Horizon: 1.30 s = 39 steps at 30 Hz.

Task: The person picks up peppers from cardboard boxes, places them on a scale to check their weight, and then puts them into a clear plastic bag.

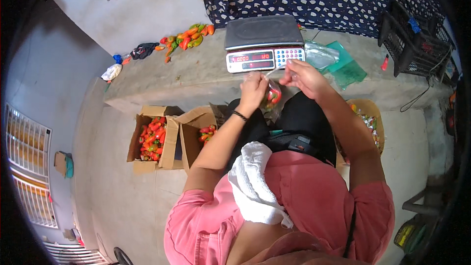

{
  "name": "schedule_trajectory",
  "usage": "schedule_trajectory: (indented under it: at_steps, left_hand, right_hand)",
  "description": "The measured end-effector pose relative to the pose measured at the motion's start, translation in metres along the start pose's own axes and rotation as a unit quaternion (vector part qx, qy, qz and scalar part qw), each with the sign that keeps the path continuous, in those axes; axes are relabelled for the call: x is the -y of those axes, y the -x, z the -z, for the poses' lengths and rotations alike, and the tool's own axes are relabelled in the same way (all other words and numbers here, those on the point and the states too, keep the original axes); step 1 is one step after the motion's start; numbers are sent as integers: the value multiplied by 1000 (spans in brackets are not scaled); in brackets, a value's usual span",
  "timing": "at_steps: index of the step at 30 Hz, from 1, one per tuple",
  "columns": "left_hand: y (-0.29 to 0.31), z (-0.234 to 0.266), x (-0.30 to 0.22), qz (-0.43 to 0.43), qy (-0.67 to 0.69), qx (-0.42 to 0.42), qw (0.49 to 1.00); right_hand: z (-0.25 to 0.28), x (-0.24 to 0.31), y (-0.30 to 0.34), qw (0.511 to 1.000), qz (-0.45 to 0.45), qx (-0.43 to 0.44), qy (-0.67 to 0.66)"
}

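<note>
A small clear plastic bag (273, 99) with red and green peppers inside hangs in front of the scale, over my lap. My left hand (252, 90) is closed around the gathered neck of the bag. To its right, my right hand (308, 79) pinches the stretched, twisted plastic end between thumb and fingers, with the other fingers loosely curled. Just beyond both hands, on the concrete ledge (196, 76), stands a digital scale (265, 33) with a grey platform, lit red displays and a keypad. Nothing lies on its platform.
Loose peppers (186, 38) lie on the ledge at left. Flat clear bags (321, 55) and a green plastic sheet (346, 66) lie right of the scale, near a black crate (414, 41). Below are pepper-filled cardboard boxes (169, 142) at left and another container (375, 113) at right.
</note>
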<state>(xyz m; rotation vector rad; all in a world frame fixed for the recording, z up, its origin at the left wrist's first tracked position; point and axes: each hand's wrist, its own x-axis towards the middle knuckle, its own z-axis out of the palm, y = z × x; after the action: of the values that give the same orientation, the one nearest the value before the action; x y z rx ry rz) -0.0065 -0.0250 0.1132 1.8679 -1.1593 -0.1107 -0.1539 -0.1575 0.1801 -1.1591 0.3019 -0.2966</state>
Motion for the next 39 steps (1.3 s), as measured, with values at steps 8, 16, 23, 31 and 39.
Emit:
schedule_trajectory:
  at_steps: [8,16,23,31,39]
  left_hand:
    - [60,-22,-59,-30,105,286,952]
    - [-4,45,-51,-189,-5,-32,981]
    - [-23,22,-8,-126,46,248,960]
    - [26,-30,-36,-94,2,12,995]
    - [57,16,-88,-310,137,369,865]
  right_hand:
    - [-30,-1,-44,992,-39,-73,96]
    - [6,35,11,940,29,159,300]
    - [-1,43,13,978,-25,86,187]
    - [-8,17,-26,984,74,-21,161]
    - [-10,25,-8,968,67,-75,231]
